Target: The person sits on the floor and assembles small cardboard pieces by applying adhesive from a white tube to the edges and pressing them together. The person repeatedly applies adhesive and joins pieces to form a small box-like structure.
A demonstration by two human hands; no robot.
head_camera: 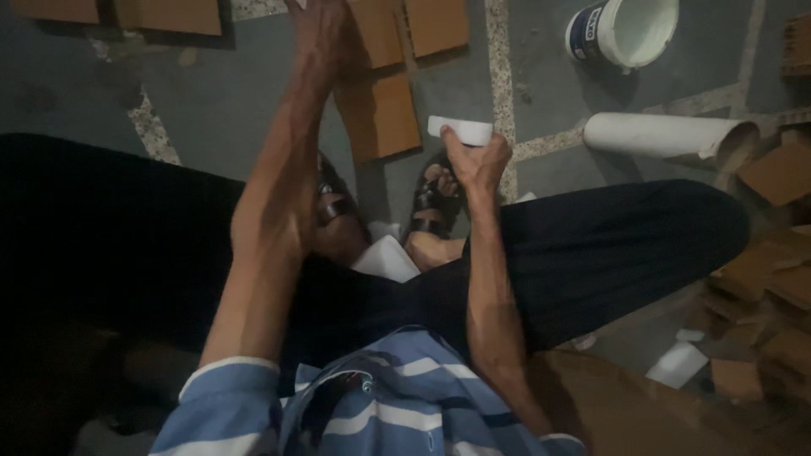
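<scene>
far left: brown cardboard sheets point(169, 13) lying flat on the grey floor point(211, 101) along the top edge. dark trouser leg fills the left middle.

left hand point(317, 29) raised high, reaching to the top edge of frame; fingertips cut off there. something pale shows at the very top by the fingers, too little visible to name. cannot tell how the fingers are set or whether they hold anything.

just right of that arm: more brown cardboard pieces point(380, 114) flat on the floor, one below the other. below them, two feet in dark sandals point(435, 203), with a white sheet point(384, 257) between the knees.

right hand point(477, 156) sits above the right sandal, fingers curled shut around a small white flat block point(460, 129); the block sticks out leftward from the grip, held in the air over the floor.

further right: white bucket point(625, 29) tipped on its side, open mouth toward camera. below it a white rolled tube point(667, 135) lying on the floor. far right: heap of cardboard scraps point(769, 270), a white scrap point(676, 363) near it.
</scene>
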